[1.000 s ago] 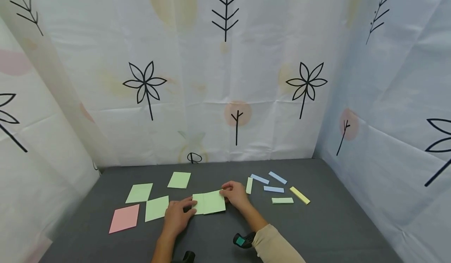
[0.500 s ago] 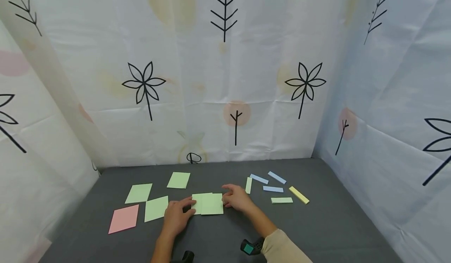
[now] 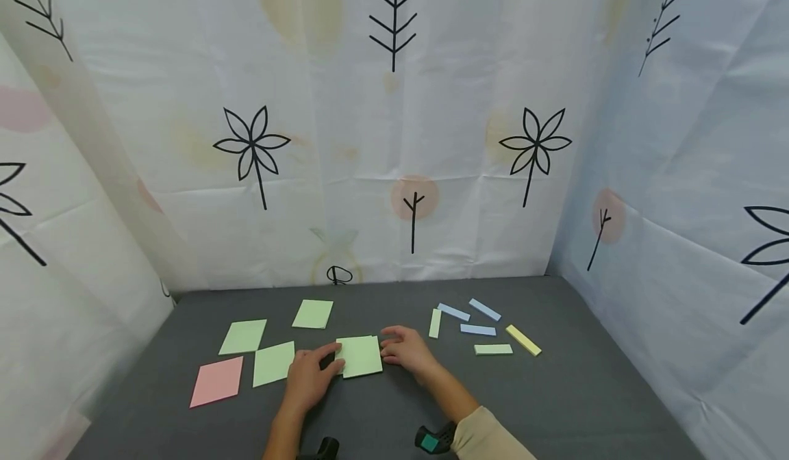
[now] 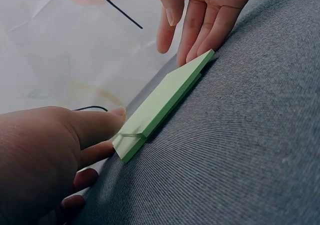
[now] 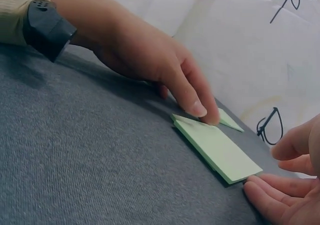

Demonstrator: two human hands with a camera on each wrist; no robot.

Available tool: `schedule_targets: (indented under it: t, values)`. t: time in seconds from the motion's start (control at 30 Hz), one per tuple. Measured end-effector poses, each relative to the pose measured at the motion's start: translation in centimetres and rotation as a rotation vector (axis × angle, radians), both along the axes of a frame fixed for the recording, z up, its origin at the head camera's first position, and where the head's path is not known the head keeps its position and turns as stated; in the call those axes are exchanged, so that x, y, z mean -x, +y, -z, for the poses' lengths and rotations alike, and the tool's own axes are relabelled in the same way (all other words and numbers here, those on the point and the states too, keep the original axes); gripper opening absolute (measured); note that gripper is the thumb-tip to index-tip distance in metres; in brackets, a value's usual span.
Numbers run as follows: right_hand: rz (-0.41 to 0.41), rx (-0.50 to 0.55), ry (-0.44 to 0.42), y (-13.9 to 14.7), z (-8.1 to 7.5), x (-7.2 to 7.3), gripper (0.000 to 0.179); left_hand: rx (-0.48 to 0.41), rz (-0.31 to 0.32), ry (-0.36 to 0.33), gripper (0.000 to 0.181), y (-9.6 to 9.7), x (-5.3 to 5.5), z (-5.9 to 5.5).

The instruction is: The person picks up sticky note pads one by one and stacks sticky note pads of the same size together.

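Note:
Two square light-green sticky note pads lie one over the other at the middle of the dark cloth. The upper pad [image 3: 362, 357] sits slightly askew, so a strip of the lower pad [image 4: 129, 151] shows at the left end. My left hand [image 3: 310, 376] holds the lower pad's left edge with thumb and index finger, its other fingers curled beneath. At the opposite side, my right hand [image 3: 409, 354] has its fingers extended, with fingertips right at the pads' right edge. Its palm faces the stack in the left wrist view, thumb apart from the pads.
Three more green pads [image 3: 274, 364] and a pink pad [image 3: 217, 382] lie to the left. Several narrow sticky-note strips are at right: blue [image 3: 478, 330], green [image 3: 493, 350] and yellow [image 3: 523, 340]. A patterned white curtain [image 3: 345, 138] encloses the table's back and sides.
The upper pad has slid left over the lower one, so they overlap almost fully. My right hand moved left with it, its fingers going from gripping the edge to extended. The left hand stayed put.

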State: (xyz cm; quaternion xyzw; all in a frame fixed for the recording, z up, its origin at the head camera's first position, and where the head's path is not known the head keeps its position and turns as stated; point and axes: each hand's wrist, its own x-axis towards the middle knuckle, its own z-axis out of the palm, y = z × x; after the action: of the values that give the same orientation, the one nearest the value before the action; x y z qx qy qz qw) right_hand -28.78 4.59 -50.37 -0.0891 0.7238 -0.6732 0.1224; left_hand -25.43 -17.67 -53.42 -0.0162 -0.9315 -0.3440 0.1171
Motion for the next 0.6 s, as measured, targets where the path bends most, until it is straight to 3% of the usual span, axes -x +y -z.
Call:
schedule_targets:
  t: [0.2, 0.3, 0.43, 0.6]
  values:
    - [0.020, 0.021, -0.003, -0.8, -0.2, -0.5, 0.044, 0.010, 0.003, 0.000, 0.045, 0.0, -0.1, -0.2]
    - [0.023, 0.017, 0.008, -1.0, -1.4, -1.4, 0.043, 0.006, 0.029, -0.002, 0.052, -0.1, -0.2, -0.2]
    - [0.027, 0.007, 0.014, -1.2, -1.5, -1.6, 0.041, 0.007, 0.071, -0.008, 0.061, -0.3, -0.4, -0.4]
    - [0.027, 0.021, 0.002, -1.3, -0.2, -0.7, 0.041, 0.023, 0.090, -0.004, 0.061, -0.5, -0.6, -0.6]
